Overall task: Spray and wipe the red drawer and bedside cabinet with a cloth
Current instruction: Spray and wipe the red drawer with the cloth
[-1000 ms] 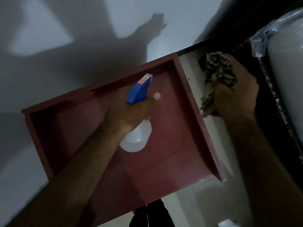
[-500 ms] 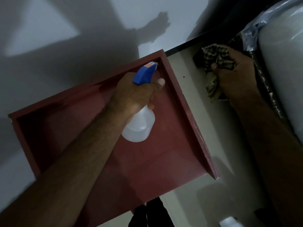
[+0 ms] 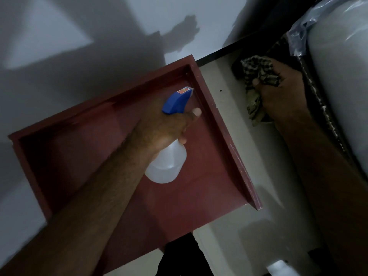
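Behind everything, a plain grey shadowed wall (image 3: 99,56). Against it, across the middle of the view, a shallow red wooden drawer (image 3: 79,156), open side up, set at a slant with its far right corner near a dark skirting line. At the right edge, a bulky white shape wrapped in clear plastic (image 3: 338,86). Between that and the drawer, a strip of pale floor (image 3: 229,100).

Over the drawer's right half, the left hand (image 3: 163,128) – fingers curled round the neck of a translucent white plastic spray bottle (image 3: 169,166), thumb lying along the side, blue trigger head (image 3: 176,102) aimed at the far right corner. Held above the drawer bottom, not resting on it.

Right of the drawer and apart from it, the right hand (image 3: 282,96), closed in a fist round a bunched dark-and-light checked cloth (image 3: 256,72), a loose end hanging below the fingers.

On the nozzle tip, a small red-and-orange label (image 3: 184,90) – print too small to read.
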Action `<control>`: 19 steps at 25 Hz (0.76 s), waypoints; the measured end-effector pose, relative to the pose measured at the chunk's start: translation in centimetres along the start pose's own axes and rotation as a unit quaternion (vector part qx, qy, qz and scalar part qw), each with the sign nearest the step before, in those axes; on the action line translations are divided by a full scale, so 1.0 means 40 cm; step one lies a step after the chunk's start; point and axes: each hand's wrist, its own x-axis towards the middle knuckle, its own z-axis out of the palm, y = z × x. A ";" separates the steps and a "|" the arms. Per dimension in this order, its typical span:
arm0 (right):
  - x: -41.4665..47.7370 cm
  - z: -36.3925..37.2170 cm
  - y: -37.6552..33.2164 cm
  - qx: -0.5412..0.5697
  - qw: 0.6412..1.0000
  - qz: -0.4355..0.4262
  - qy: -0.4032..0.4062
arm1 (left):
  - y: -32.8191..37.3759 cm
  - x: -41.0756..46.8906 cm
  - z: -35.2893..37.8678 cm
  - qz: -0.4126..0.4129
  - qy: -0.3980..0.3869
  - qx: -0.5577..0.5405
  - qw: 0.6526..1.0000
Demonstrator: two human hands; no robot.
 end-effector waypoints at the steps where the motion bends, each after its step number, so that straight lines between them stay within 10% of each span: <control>1: -0.005 0.001 -0.001 -0.001 1.000 -0.008 0.001 | -0.002 -0.009 0.000 0.004 -0.002 0.004 1.000; 19: 0.102 0.179 -0.176 -0.072 0.973 -0.183 -0.120 | -0.062 -0.052 -0.071 0.033 0.009 -0.039 0.999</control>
